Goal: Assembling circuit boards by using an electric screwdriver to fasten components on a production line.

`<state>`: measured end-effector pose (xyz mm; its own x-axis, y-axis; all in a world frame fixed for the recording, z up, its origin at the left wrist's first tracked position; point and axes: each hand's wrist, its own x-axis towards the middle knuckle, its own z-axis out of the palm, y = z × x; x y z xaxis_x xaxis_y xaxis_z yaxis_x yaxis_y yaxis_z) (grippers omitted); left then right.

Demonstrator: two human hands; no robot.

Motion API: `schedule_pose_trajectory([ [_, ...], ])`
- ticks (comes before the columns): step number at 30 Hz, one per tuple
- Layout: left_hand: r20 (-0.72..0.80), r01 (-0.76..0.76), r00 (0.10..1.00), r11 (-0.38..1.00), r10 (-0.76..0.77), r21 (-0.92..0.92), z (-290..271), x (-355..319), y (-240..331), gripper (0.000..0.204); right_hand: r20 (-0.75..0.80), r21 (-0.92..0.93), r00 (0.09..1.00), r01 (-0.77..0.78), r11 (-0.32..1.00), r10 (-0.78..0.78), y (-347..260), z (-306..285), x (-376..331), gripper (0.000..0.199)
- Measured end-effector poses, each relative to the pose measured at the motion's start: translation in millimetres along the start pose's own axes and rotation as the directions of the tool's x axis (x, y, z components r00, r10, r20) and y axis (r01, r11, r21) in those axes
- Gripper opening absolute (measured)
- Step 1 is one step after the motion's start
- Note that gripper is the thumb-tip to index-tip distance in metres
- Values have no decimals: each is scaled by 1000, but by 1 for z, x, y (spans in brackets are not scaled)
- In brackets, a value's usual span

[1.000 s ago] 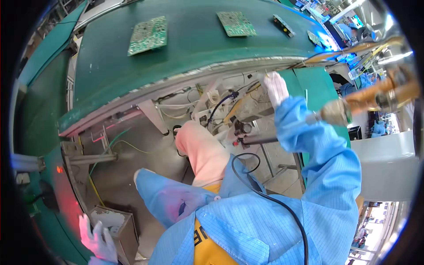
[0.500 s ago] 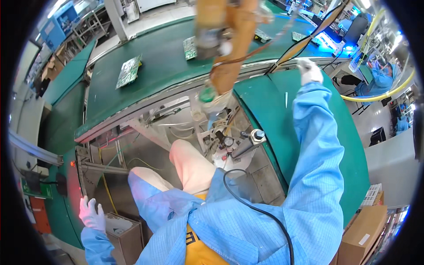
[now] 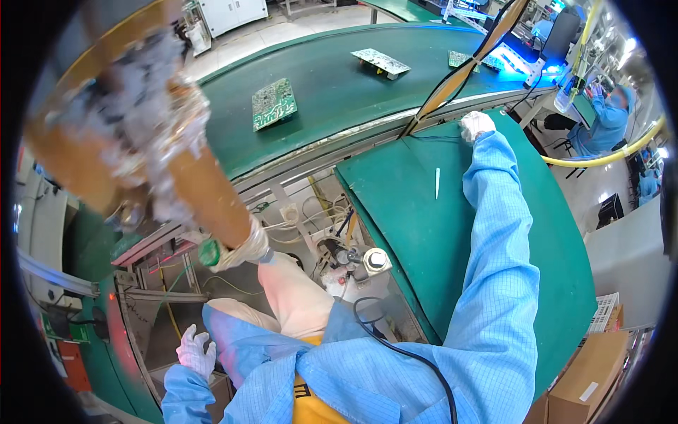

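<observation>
Your white-gloved left hand (image 3: 196,351) hangs open; white-gloved right hand (image 3: 477,126), grip unclear, is at flat green worktop (image 3: 402,205), slim white stick (image 3: 437,184) on it and rectangular green circuit board (image 3: 275,104) beyond untouched.

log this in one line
left hand: open, beside coat; right hand: at table edge; stick: on table; boards: on belt

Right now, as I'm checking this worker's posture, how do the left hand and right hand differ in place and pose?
The left hand is low at the person's left side; the right hand is far forward, at the far end of the green tabletop.
The left hand's fingers are visibly parted, while the right hand's look bunched together.
Both are white-gloved, below blue sleeves.
</observation>
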<state>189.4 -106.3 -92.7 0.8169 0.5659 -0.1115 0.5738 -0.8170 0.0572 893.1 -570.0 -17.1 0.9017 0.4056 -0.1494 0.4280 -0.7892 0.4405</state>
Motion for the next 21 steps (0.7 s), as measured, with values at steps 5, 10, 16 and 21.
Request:
schedule_pose_trajectory([
  [5, 114, 142, 984, 989, -136, -41, 29, 1, -11, 30, -116, -242, 983, 114, 964, -146, 17, 49, 44, 16],
  [10, 185, 257, 950, 966, -250, -14, 50, -13, -27, 29, -108, -107, 991, -92, 990, 80, -16, 30, 53, 19],
  [16, 262, 262, 935, 964, -239, -54, 67, 6, -23, 30, -101, -220, 995, -38, 975, 16, -14, 30, 45, 20],
  [21, 260, 308, 924, 949, -280, -74, 64, -9, -24, 33, -1, 858, 827, -288, 425, 562, -47, 27, 44, 45],
])
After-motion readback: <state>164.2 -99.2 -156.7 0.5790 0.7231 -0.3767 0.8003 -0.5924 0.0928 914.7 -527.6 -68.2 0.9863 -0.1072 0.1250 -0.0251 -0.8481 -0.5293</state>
